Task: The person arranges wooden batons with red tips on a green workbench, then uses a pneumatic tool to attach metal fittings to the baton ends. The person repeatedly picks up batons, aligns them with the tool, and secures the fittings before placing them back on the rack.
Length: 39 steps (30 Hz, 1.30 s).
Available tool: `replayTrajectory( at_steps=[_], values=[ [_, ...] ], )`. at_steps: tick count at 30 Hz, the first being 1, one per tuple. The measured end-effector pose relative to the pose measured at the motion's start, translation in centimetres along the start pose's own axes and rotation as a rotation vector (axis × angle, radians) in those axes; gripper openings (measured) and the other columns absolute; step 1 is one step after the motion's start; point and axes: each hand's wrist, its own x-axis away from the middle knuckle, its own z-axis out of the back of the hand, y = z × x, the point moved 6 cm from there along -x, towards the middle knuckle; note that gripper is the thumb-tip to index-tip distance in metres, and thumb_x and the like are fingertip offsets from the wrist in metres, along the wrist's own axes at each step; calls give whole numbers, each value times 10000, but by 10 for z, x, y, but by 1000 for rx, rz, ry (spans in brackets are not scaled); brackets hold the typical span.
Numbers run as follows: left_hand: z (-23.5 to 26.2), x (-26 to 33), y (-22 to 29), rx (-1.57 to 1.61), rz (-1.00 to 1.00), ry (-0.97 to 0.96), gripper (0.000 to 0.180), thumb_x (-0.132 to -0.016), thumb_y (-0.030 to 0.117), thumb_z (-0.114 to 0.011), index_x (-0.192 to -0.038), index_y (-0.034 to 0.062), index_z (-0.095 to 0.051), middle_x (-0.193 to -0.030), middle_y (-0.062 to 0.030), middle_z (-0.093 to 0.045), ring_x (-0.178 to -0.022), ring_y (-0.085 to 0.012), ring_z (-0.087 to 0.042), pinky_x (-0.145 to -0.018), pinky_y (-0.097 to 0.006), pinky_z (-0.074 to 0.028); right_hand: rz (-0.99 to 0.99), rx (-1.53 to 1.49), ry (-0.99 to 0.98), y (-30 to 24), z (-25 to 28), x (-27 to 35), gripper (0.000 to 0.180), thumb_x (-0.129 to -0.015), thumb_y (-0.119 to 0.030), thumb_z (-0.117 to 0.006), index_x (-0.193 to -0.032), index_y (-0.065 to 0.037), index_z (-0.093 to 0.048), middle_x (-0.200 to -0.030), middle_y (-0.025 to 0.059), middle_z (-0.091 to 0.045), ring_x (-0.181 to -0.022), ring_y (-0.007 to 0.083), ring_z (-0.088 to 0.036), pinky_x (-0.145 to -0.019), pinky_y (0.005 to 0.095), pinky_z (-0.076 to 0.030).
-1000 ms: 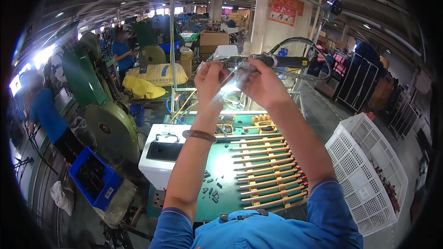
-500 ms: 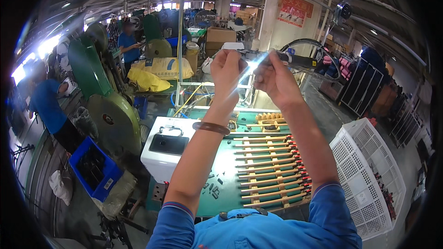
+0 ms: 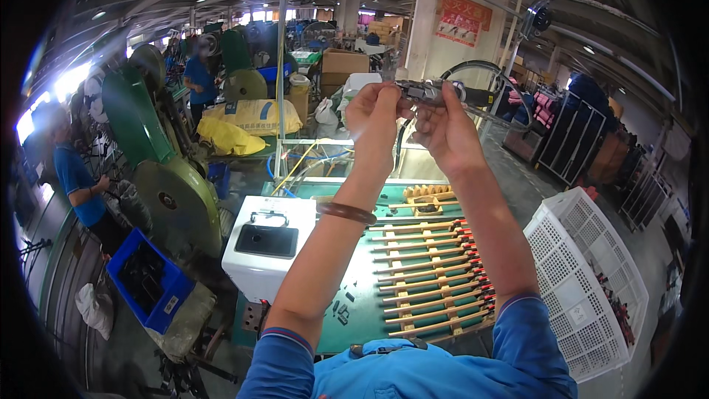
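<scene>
Pliers-like metal tool (image 3: 427, 91), dark grey with a glint on its surface, is held up high at about head level, well above the tabletop (image 3: 362, 303), between both raised hands. Left hand (image 3: 373, 114) has its arm stretched upward, fingers bent and closed in a tight grip on the tool's left end; a dark brown bangle (image 3: 347, 212) circles that wrist. Right hand (image 3: 443, 129) is raised beside it, fingers curled shut around the tool's right part, thumb side toward the camera; the two hands are just beside each other, nearly touching. Blue sleeves cover both upper arms at the lower edge. Below, the green tabletop carries a wooden rack (image 3: 432, 273) made of pale slats, on which long thin rods with red and black ends lie in parallel rows. At the rack's left stands a white box-shaped machine (image 3: 269, 247) with a dark recessed top panel and a small wire handle. To the right, a white plastic basket (image 3: 583, 281) with a lattice wall stands tilted, holding small dark and red pieces at its bottom. On the floor at the left sits a blue plastic crate (image 3: 148, 281) with dark contents that cannot be made out. A large green press (image 3: 159, 170) with a round flywheel rises behind it.
</scene>
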Motion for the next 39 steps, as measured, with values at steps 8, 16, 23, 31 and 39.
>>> replayTrajectory(
  at_steps=[8, 16, 23, 31, 39],
  values=[
    [-1, -4, -12, 117, 61, -31, 88, -858, 112, -553, -864, 29, -582, -720, -54, -617, -621, -119, -576, -621, -236, -469, -9, -55, 13, 1, 3, 0, 396, -922, -462, -491, -879, -75, -561, -694, 16, -531, -566, 123, -458, -568, 305, -428],
    [5, 1, -11, 113, 79, -53, 85, -854, 92, -548, -903, 28, -575, -756, -23, -582, -670, -93, -548, -625, -217, -437, -13, -130, -36, 15, 1, 1, 362, -950, -435, -445, -881, -99, -558, -695, 7, -531, -597, 127, -456, -572, 291, -393],
    [11, 4, -11, 104, 90, 1, 98, -865, 107, -538, -914, 25, -558, -760, -9, -561, -665, -82, -513, -623, -216, -417, -14, -133, -29, 24, -1, 3, 385, -949, -466, -429, -901, -98, -533, -728, 6, -518, -607, 115, -439, -588, 308, -426],
    [20, 15, -16, 23, 45, 64, 127, -900, 117, -505, -947, 13, -561, -769, 6, -532, -682, -67, -491, -634, -211, -407, -16, -207, -58, 37, -1, 8, 356, -967, -430, -405, -932, -98, -531, -738, 6, -515, -624, 114, -441, -601, 300, -415],
    [51, 35, -37, -545, -389, 6, 171, -939, 109, -434, -1034, 7, -532, -859, -28, -539, -715, -69, -491, -636, -213, -411, -16, -346, -107, 77, 15, 18, 310, -979, -381, -404, -980, -91, -513, -757, 7, -524, -640, 106, -444, -627, 300, -405]
  ],
)
